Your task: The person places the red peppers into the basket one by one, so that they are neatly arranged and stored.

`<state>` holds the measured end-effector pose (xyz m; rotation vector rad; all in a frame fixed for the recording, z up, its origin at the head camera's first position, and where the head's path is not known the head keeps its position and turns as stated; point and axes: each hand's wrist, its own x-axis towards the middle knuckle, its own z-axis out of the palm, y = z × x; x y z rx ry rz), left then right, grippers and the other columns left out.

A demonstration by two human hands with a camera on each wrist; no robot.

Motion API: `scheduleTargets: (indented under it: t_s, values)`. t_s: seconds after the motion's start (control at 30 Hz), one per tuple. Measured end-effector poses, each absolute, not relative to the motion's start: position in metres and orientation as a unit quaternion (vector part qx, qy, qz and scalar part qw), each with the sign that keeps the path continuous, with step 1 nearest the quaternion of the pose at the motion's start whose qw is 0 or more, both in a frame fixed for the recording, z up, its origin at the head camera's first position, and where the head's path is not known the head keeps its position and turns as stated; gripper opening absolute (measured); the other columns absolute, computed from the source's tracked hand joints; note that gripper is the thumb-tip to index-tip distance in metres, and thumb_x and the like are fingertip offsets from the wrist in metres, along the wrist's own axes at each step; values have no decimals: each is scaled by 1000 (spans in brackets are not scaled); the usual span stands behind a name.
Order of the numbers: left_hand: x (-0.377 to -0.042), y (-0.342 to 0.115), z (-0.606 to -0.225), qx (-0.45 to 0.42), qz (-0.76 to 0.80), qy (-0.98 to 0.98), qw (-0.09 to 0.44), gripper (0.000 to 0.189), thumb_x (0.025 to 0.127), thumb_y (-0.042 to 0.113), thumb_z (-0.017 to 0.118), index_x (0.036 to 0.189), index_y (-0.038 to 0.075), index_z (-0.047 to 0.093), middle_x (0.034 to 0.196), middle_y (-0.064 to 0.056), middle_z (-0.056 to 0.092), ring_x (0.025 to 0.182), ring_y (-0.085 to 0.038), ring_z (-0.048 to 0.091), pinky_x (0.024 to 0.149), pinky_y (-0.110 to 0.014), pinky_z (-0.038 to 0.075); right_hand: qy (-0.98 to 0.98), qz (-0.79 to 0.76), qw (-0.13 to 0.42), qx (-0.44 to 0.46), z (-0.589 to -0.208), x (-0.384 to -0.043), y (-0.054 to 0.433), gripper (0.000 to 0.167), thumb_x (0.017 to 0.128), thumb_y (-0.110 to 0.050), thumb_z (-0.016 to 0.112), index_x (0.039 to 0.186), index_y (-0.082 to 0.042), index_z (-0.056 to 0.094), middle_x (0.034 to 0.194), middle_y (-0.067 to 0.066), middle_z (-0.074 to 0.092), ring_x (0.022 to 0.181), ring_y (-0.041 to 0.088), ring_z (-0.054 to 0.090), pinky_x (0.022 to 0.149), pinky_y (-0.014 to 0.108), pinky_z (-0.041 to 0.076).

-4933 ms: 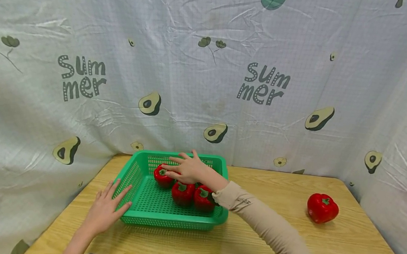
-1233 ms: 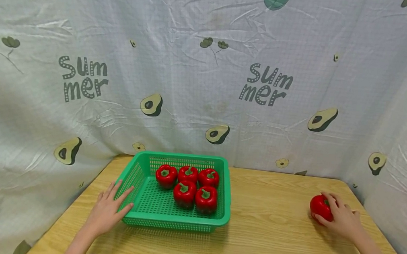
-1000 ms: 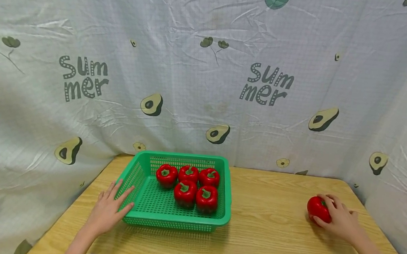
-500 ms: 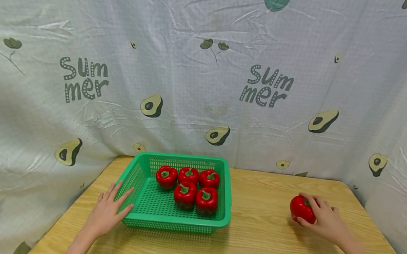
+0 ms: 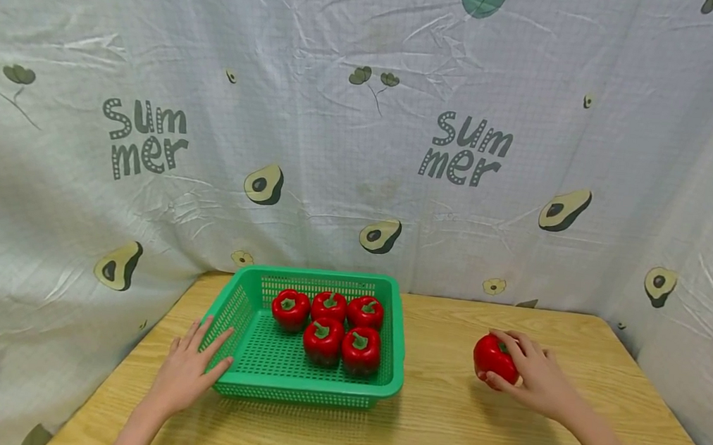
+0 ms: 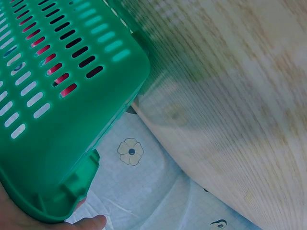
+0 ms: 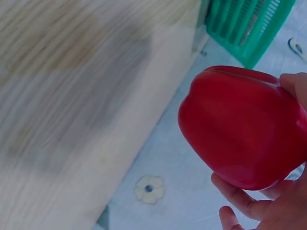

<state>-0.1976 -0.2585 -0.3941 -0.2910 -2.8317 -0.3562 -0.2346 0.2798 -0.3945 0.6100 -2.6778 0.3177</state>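
My right hand (image 5: 536, 379) grips a red bell pepper (image 5: 494, 360) to the right of the green basket (image 5: 310, 386). In the right wrist view the bell pepper (image 7: 244, 127) is lifted off the wooden table, thumb on one side and fingers curled on the other. My left hand (image 5: 183, 370) rests with spread fingers on the basket's left rim. The left wrist view shows fingers (image 6: 91, 223) at the basket's corner. Inside the basket stand several red bell peppers (image 5: 323, 341), stems up, grouped toward the right and back.
The wooden table (image 5: 440, 428) carries the basket on its left half. A white cloth (image 5: 338, 143) printed with avocados and lettering hangs behind and at both sides. The basket's left part shows bare green mesh (image 5: 262, 352).
My right hand went from the basket to the pepper on the far right, took hold of it, and has carried it left toward the basket. My left hand stays on the rim.
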Motion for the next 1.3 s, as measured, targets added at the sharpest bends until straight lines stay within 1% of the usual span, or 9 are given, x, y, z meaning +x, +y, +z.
scheduleTargets:
  t_s: [0.17,0.3,0.4,0.57,0.7,0.9,1.07,1.2,1.3]
  values:
    - [-198,-259,-394,-101,-122,-978,136,49,87,36,52,130,11,47,141,-27,27,128,-47,24,92,-69,23,-941,108,204,248,-390,-234,266,68,71,-39,72,130,-19,43,118,8,51,100,31,52,73,46,39]
    - [-198,-259,-395,-101,-121,-978,136,49,87,35,53,130,11,47,141,-27,27,128,-48,24,92,-69,23,-927,98,228,280,-387,-234,255,69,68,-36,74,128,-18,45,117,6,51,97,30,53,72,45,41]
    - [-199,-259,-395,-101,-120,-978,138,49,87,35,53,130,11,48,141,-27,27,127,-48,24,92,-70,23,-919,91,239,301,-384,-234,248,69,67,-34,74,127,-16,46,118,5,51,98,28,53,73,44,41]
    - [-200,-259,-395,-102,-118,-978,139,49,87,35,53,130,11,48,140,-26,28,127,-48,24,92,-69,24,-908,81,242,332,-377,-234,233,68,70,-36,71,129,-17,45,120,3,51,104,23,51,76,43,40]
    - [-200,-259,-395,-102,-118,-978,136,49,87,36,52,130,12,48,141,-27,27,127,-48,24,92,-69,23,-905,79,234,347,-369,-234,217,68,72,-39,69,131,-21,42,123,1,49,106,21,49,79,42,40]
    - [-199,-259,-395,-99,-120,-979,129,50,88,37,51,130,12,48,141,-27,26,128,-48,23,93,-69,23,-897,85,222,371,-358,-237,193,68,74,-44,67,133,-24,40,125,-1,46,106,17,43,79,39,38]
    - [-199,-260,-395,-98,-117,-980,129,50,88,38,51,131,12,47,141,-26,26,128,-48,23,92,-69,23,-885,77,228,399,-349,-241,180,67,76,-43,64,135,-24,37,125,-1,46,103,16,41,78,38,37]
    - [-199,-260,-395,-101,-115,-979,132,50,88,39,50,130,12,47,141,-26,26,127,-48,24,92,-69,24,-879,75,240,406,-342,-241,172,65,76,-44,63,133,-23,40,123,1,47,101,18,41,78,38,37]
    - [-199,-259,-393,-102,-117,-979,134,50,88,38,51,130,12,48,141,-27,27,127,-49,24,92,-69,24,-877,79,239,409,-336,-241,166,64,77,-46,62,132,-22,41,123,2,48,101,19,42,78,39,37]
